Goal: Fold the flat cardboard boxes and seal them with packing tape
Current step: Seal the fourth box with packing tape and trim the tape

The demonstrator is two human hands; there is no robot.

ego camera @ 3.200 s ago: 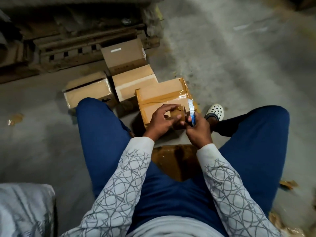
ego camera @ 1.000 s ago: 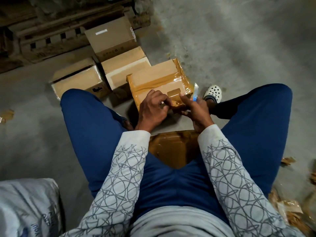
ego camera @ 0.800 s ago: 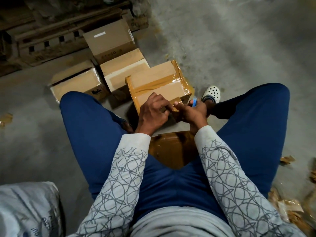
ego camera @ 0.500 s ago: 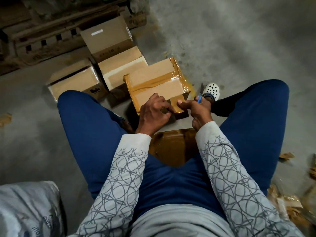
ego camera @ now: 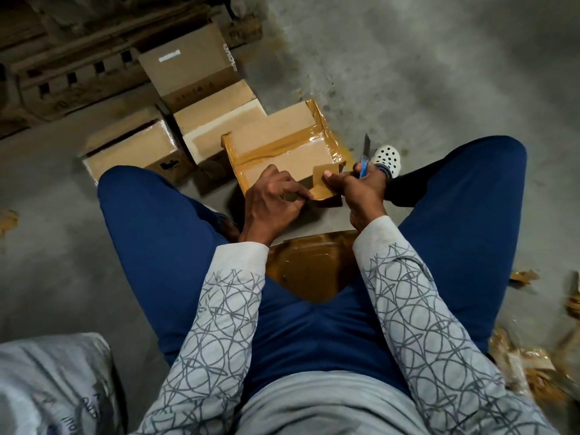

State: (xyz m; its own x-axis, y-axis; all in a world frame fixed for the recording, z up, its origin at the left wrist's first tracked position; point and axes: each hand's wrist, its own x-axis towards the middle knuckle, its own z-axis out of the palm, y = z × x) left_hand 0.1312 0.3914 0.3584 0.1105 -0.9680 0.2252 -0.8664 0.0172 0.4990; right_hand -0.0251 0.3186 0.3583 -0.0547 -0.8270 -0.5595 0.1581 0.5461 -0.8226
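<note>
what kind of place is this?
Probably a warehouse or packing area: bare concrete floor, a wooden pallet at the back, and several cardboard boxes sitting on the ground.

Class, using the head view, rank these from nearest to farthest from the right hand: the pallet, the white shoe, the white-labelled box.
1. White shoe, just beyond the right hand.
2. White-labelled box, far to its upper left.
3. Pallet, behind that box, top left.

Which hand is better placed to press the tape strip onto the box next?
Probably the left hand: it pinches only the tape strip at the taped box, while the right hand also grips a blue utility knife, blade extended.
</note>
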